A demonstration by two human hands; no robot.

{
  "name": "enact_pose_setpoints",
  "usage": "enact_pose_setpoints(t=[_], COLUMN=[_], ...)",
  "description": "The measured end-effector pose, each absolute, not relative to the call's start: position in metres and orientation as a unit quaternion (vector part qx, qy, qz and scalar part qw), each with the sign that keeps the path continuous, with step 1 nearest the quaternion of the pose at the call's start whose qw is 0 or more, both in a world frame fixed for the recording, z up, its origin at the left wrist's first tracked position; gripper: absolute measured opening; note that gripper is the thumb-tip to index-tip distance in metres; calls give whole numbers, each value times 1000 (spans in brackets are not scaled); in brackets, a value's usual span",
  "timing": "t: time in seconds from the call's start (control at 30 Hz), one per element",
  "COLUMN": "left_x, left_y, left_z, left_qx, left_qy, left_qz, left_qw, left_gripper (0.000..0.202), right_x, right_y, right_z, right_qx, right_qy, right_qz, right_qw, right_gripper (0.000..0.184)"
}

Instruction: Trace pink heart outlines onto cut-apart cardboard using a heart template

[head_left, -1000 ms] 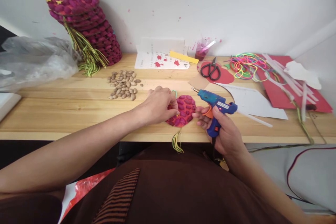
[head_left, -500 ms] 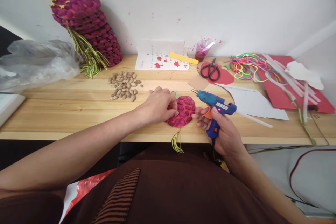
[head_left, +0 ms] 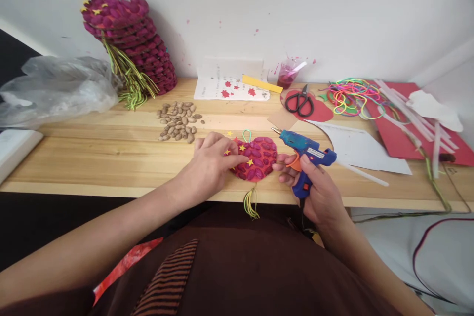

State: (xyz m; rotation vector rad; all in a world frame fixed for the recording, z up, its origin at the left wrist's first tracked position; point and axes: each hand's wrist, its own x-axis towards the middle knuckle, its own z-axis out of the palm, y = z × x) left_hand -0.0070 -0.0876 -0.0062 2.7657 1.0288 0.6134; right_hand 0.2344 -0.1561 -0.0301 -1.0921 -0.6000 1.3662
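Observation:
My right hand (head_left: 321, 185) grips a blue hot glue gun (head_left: 301, 145) by its handle, fingers at the orange trigger and the metal nozzle pointing left. A small red light glows on its side. Left of it, on the table edge, lies a round ornament (head_left: 264, 150) covered in purple-dyed shells, with a green loop on top and a yellow-green tassel (head_left: 251, 203) hanging below. My left hand (head_left: 209, 165) reaches over the ornament's left side, fingers apart. Its index fingertip is at a yellow star (head_left: 250, 162) on the shells. More small stars lie by its fingers, partly hidden.
Brown nutshells (head_left: 179, 121) lie in a pile behind my left hand. Black scissors (head_left: 299, 103), a cup of dark pink liquid (head_left: 287, 76), tangled bright cords (head_left: 351, 96) and glue sticks (head_left: 418, 113) sit further back. A tall purple woven piece (head_left: 144, 44) stands at the wall.
My left hand has drawn back left and slightly down, uncovering yellow stars and the ornament's loop. The glue gun stays about where it was in my right hand. The camera view shifted slightly.

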Motion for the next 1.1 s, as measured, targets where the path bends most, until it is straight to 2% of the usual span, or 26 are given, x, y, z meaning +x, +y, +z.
enact_pose_setpoints(t=[0.1, 0.23, 0.33, 0.5, 0.6, 0.7, 0.77, 0.83, 0.93, 1.1], left_x=[-8, -4, -2, -8, -20, -35, -40, -41, -35, -22], left_y=[-99, -103, -104, -109, -114, -123, -130, -136, -139, -134], left_z=[-12, -12, -10, -4, -1, 2, 5, 8, 13, 11], left_qx=[928, 934, 933, 905, 841, 691, 551, 430, 324, 265], left_qy=[324, 318, 324, 373, 431, 489, 505, 502, 490, 492], left_qz=[181, 161, 158, 193, 264, 330, 345, 341, 349, 373], left_qw=[17, 5, 15, 72, 192, 417, 568, 669, 730, 741], left_gripper=[46, 43, 41, 52, 49, 47, 53, 62, 72, 84], right_x=[234, 233, 233, 232, 232, 234, 234, 233, 229, 223], right_y=[-156, -156, -156, -158, -159, -159, -156, -152, -145, -144], right_z=[-29, -29, -29, -28, -27, -25, -24, -24, -23, -22], right_qx=[-469, -474, -481, -484, -483, -492, -499, -502, -496, -487], right_qy=[-264, -262, -259, -256, -247, -247, -252, -257, -259, -246], right_qz=[591, 585, 580, 573, 565, 544, 524, 515, 533, 563], right_qw=[600, 603, 604, 610, 621, 633, 642, 646, 635, 621], right_gripper=[26, 27, 27, 26, 27, 26, 26, 26, 27, 29])
